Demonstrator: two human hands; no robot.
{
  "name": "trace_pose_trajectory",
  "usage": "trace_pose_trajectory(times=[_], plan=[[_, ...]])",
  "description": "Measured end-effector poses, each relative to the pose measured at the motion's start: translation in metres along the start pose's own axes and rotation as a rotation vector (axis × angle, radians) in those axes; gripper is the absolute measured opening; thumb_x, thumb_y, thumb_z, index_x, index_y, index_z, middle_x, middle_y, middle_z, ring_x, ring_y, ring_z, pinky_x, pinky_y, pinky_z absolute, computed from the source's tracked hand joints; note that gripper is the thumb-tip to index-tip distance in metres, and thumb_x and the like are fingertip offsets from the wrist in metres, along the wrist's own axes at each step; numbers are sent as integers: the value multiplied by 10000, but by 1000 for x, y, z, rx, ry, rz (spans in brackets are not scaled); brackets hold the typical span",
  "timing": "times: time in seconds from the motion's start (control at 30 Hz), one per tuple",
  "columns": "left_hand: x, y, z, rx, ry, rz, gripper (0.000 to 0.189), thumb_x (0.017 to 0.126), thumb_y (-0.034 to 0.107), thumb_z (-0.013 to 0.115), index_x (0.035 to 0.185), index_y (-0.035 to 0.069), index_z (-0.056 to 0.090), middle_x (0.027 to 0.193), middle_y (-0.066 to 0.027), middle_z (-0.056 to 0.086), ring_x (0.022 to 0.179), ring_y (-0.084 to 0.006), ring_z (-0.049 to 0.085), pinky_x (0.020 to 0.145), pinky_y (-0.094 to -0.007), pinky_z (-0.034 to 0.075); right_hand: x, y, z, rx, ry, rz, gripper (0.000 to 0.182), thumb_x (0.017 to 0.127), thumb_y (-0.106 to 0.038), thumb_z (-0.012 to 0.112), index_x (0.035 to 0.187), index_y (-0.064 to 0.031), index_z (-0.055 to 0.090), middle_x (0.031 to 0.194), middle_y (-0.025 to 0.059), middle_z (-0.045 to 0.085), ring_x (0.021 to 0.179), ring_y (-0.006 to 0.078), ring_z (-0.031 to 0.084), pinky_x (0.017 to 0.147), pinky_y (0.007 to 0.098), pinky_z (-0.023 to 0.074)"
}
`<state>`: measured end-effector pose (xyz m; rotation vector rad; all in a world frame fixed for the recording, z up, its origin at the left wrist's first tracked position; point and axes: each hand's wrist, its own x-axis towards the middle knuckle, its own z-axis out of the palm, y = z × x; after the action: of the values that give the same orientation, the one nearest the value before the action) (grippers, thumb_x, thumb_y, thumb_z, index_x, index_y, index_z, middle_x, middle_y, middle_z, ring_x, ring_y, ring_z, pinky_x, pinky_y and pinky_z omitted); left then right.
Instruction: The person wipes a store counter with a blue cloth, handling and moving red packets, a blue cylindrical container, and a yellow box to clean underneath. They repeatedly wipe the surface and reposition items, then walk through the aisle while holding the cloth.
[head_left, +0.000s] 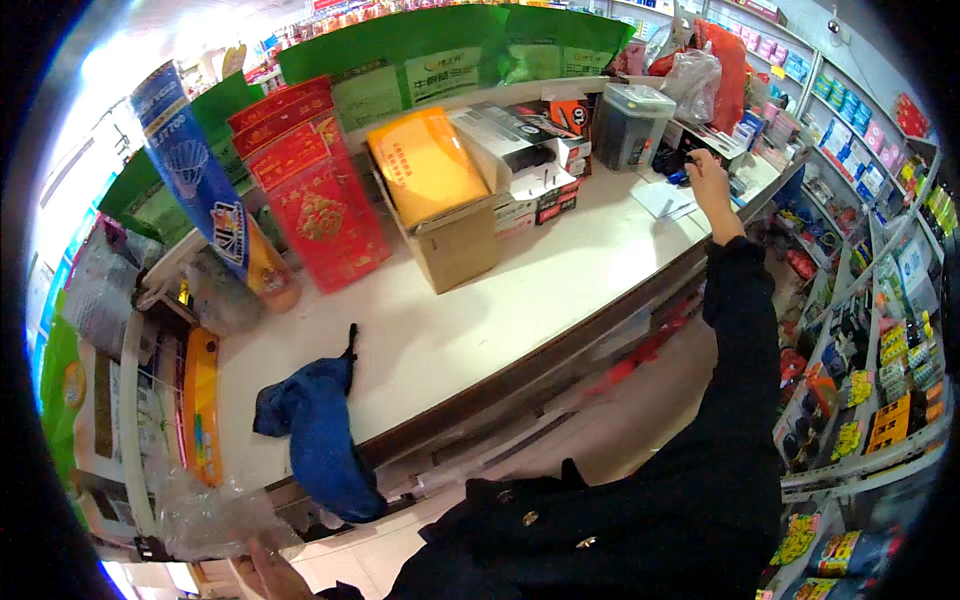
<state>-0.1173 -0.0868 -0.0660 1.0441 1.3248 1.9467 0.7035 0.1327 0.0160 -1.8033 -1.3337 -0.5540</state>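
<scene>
At the lower left, my left hand (270, 574) is beside a crumpled clear plastic bag (217, 521) and seems to touch it; whether it grips the bag is unclear. My right hand (709, 184) reaches to the counter's far right end, fingers bent over small dark and blue items (678, 177). Anything between those fingertips is too small to make out. Just below that hand lie white papers (660, 201) on the white counter (480, 330). Nearer to me, a dark blue cloth item (326, 435) drapes over the counter's front edge.
On the counter stand an opened cardboard box (457, 251), stacked black-and-white boxes (517, 150) and a lidded plastic container (634, 124). Red packets (319, 202) and a blue tube (202, 172) lean at the left. Stocked shelves (862, 300) line the right.
</scene>
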Motion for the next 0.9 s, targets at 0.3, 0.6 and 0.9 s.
trace_pose_trajectory(times=[0.3,0.6,0.9], plan=[[-20,17,18,1049,123,437,278,867,153,602,1103,10,567,1050,-226,567,953,-380,542,814,-437,447,41,52,22,-190,-156,-68,225,833,-142,573,1052,-91,559,902,200,637,880,378,605,746,457,469],[-30,32,65,1050,137,518,212,864,125,614,1029,1,564,955,-213,559,901,-351,510,786,-432,445,45,99,45,-400,-209,-343,193,859,-54,404,993,-39,542,862,213,614,873,375,600,722,462,468],[-33,42,98,657,201,299,195,884,130,593,1026,-1,564,940,-204,561,886,-331,528,748,-413,458,45,88,40,-571,-376,-321,162,854,-116,472,909,-36,602,851,157,608,861,342,607,733,446,481]])
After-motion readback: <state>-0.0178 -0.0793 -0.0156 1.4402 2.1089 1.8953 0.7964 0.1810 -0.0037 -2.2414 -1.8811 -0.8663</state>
